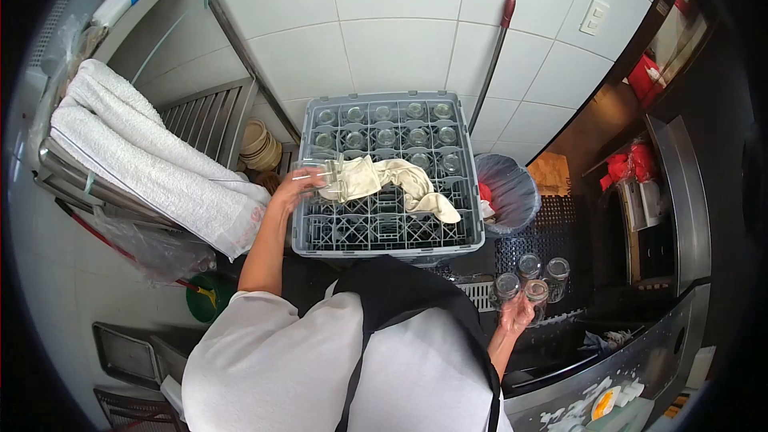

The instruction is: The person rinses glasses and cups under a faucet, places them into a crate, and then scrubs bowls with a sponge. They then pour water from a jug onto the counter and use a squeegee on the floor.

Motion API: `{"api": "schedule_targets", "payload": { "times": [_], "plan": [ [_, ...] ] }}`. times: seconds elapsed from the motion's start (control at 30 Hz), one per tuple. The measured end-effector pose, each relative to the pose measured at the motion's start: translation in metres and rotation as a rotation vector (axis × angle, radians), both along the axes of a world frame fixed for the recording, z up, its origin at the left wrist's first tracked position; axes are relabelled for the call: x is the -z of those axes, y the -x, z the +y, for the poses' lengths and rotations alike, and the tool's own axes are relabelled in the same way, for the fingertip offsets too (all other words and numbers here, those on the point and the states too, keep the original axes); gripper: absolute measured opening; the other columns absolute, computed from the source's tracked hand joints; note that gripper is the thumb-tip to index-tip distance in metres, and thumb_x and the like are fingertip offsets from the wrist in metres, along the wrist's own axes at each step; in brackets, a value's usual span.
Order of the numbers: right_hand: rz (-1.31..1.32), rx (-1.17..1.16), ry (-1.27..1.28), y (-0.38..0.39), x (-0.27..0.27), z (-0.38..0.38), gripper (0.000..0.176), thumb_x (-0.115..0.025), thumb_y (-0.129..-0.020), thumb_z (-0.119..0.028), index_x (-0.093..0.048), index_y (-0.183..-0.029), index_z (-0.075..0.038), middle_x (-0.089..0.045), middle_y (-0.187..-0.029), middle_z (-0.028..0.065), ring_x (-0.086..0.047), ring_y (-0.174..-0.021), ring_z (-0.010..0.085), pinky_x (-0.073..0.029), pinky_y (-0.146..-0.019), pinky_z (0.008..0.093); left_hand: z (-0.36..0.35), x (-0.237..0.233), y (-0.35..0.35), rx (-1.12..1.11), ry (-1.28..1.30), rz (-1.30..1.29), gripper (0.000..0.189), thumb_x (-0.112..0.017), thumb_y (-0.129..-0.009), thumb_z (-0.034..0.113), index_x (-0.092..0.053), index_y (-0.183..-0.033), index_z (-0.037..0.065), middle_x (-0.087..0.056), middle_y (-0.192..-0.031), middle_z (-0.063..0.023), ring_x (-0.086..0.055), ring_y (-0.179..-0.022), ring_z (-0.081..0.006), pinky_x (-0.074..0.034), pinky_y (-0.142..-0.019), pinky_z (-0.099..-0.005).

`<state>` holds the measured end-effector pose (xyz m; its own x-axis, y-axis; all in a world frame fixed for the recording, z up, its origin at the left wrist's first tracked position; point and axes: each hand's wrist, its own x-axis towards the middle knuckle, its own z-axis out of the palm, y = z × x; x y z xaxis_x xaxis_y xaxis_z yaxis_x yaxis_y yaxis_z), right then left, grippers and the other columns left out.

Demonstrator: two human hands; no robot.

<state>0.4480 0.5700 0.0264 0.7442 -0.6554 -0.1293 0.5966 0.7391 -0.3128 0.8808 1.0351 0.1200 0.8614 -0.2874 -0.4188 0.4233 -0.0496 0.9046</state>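
Observation:
My left hand (298, 184) is wrapped round a clear drinking glass (329, 179) over the left side of a grey glass rack (384, 254). A cream cloth (410, 184) reaches from the mouth of this glass across the rack. Several upturned glasses (386, 138) fill the rear compartments of the rack; open grid shows in the front rows. Low on the right, my right hand (518, 314) grips a cluster of clear glasses (529, 266), some pointing away from me over the dark floor mat. How each finger holds them is partly hidden.
A bin with a clear liner (509, 192) stands right of the rack. White towels (152, 140) hang over the metal shelf at left, near stacked bowls (258, 146). A soapy metal counter (576, 404) with a sponge (606, 402) is at lower right. A long-handled pole (490, 64) leans on the wall.

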Motion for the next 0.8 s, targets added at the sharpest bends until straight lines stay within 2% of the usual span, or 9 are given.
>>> {"api": "schedule_targets", "payload": {
  "times": [0.07, 0.17, 0.27, 0.37, 0.5, 0.6, 0.7, 0.73, 0.8],
  "plan": [
    [-0.018, -0.009, -0.015, 0.001, 0.0, 0.005, 0.043, -0.05, -0.088, 0.009, -0.057, -0.127, -0.008, -0.063, -0.124, 0.0129, -0.064, -0.105, 0.0248, -0.058, -0.09, 0.0371, 0.01, 0.012, 0.002, -0.037, 0.11, 0.063, 0.028, -0.075, -0.085, 0.023, -0.065, -0.109, 0.013, -0.07, -0.093, -0.0011, -0.066, -0.09, -0.0162, -0.046, -0.076, -0.0299],
    [-0.033, -0.032, -0.022, 0.003, 0.006, 0.004, 0.04, -0.05, -0.09, 0.008, -0.057, -0.126, -0.008, -0.063, -0.122, 0.0124, -0.065, -0.104, 0.0247, -0.058, -0.09, 0.0381, 0.008, 0.024, -0.002, -0.037, 0.178, 0.052, 0.024, -0.073, -0.087, 0.022, -0.064, -0.107, 0.011, -0.07, -0.092, -0.0035, -0.067, -0.092, -0.018, -0.05, -0.078, -0.0325],
    [-0.019, -0.06, -0.022, -0.005, 0.002, 0.005, 0.039, -0.049, -0.091, 0.008, -0.058, -0.125, -0.008, -0.065, -0.12, 0.0117, -0.066, -0.103, 0.0239, -0.058, -0.09, 0.0392, -0.003, 0.037, -0.007, -0.016, 0.41, 0.132, 0.02, -0.068, -0.091, 0.018, -0.062, -0.107, 0.009, -0.068, -0.1, -0.0082, -0.066, -0.101, -0.0269, -0.052, -0.093, -0.0454],
    [0.002, -0.051, -0.01, -0.01, -0.004, 0.007, 0.039, -0.049, -0.091, 0.008, -0.058, -0.125, -0.008, -0.065, -0.119, 0.0114, -0.066, -0.103, 0.0232, -0.058, -0.091, 0.04, -0.003, 0.043, -0.014, -0.008, 0.46, 0.139, 0.019, -0.067, -0.092, 0.016, -0.061, -0.106, 0.006, -0.068, -0.099, -0.0102, -0.066, -0.102, -0.0297, -0.051, -0.096, -0.0474],
    [0.002, -0.049, -0.019, -0.013, 0.015, 0.001, 0.049, -0.049, -0.09, 0.011, -0.055, -0.13, -0.015, -0.062, -0.125, 0.0103, -0.064, -0.107, 0.0221, -0.057, -0.092, 0.0382, 0.001, 0.047, -0.016, -0.023, 0.48, 0.148, 0.016, -0.068, -0.09, 0.014, -0.063, -0.102, 0.007, -0.068, -0.095, -0.0076, -0.067, -0.089, -0.0221, -0.055, -0.085, -0.0425],
    [0.083, 0.025, 0.006, -0.011, 0.029, -0.003, 0.058, -0.048, -0.089, 0.014, -0.051, -0.136, -0.02, -0.058, -0.131, 0.0071, -0.061, -0.112, 0.0207, -0.056, -0.093, 0.0347, -0.009, 0.034, -0.007, -0.079, 0.455, 0.118, 0.024, -0.072, -0.087, 0.017, -0.063, -0.106, 0.007, -0.067, -0.096, -0.0056, -0.066, -0.08, -0.0179, -0.053, -0.07, -0.0317],
    [0.074, 0.026, -0.01, -0.006, 0.037, -0.001, 0.059, -0.049, -0.089, 0.014, -0.049, -0.137, -0.02, -0.057, -0.132, 0.0066, -0.06, -0.113, 0.0195, -0.056, -0.092, 0.033, -0.014, 0.028, -0.011, -0.131, 0.477, 0.118, 0.025, -0.072, -0.087, 0.015, -0.061, -0.108, 0.008, -0.065, -0.097, -0.0047, -0.066, -0.081, -0.017, -0.051, -0.058, -0.0263],
    [0.061, 0.015, 0.006, -0.004, 0.037, 0.0, 0.06, -0.049, -0.089, 0.013, -0.049, -0.138, -0.021, -0.057, -0.132, 0.0065, -0.059, -0.114, 0.0193, -0.056, -0.092, 0.0324, -0.022, 0.008, -0.011, -0.106, 0.532, 0.158, 0.025, -0.072, -0.086, 0.013, -0.06, -0.108, 0.009, -0.064, -0.096, -0.0047, -0.065, -0.079, -0.0162, -0.048, -0.049, -0.0232],
    [0.037, -0.008, 0.042, -0.001, 0.035, 0.002, 0.061, -0.049, -0.089, 0.013, -0.048, -0.139, -0.022, -0.056, -0.133, 0.0063, -0.058, -0.115, 0.0187, -0.055, -0.092, 0.0311, -0.039, -0.007, -0.025, -0.067, 0.719, 0.115, 0.021, -0.07, -0.088, 0.014, -0.06, -0.106, 0.009, -0.064, -0.095, -0.0053, -0.065, -0.082, -0.0169, -0.052, -0.057, -0.0269]
  ]
}}
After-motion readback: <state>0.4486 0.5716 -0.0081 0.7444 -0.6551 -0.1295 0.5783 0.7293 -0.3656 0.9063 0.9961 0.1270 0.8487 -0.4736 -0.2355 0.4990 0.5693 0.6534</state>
